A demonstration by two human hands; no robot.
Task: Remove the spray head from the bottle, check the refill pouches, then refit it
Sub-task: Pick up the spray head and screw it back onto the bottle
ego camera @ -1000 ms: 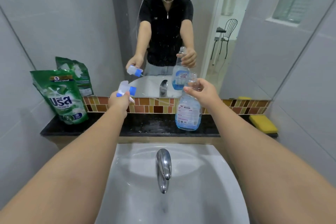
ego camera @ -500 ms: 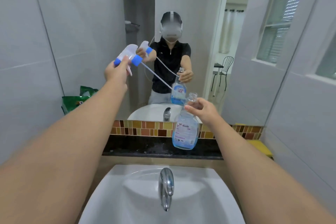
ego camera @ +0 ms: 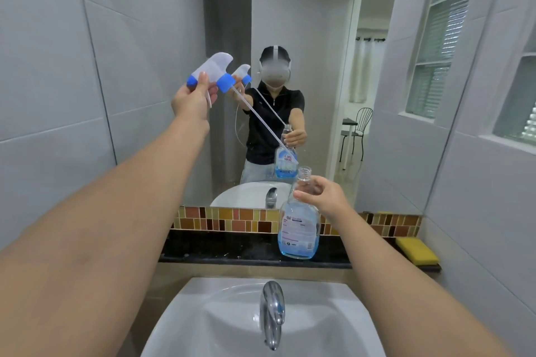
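My left hand (ego camera: 193,97) holds the white and blue spray head (ego camera: 213,71) high up and to the left, fully out of the bottle. Its thin dip tube (ego camera: 258,119) slants down to the right, its tip in the air above the bottle's neck. A clear bottle (ego camera: 298,226) with blue liquid stands on the dark ledge (ego camera: 220,249), its neck open. My right hand (ego camera: 320,195) grips the bottle just below the neck. No refill pouch is in view.
A white sink (ego camera: 232,319) with a chrome tap (ego camera: 271,310) lies below the ledge. A yellow sponge (ego camera: 417,251) rests at the ledge's right end. The mirror (ego camera: 319,81) behind shows a person's reflection. Tiled walls stand on both sides.
My left hand has lifted the spray head from bottle height up to the left, drawing the dip tube out. The view has tilted up, so the green pouches have left the frame.
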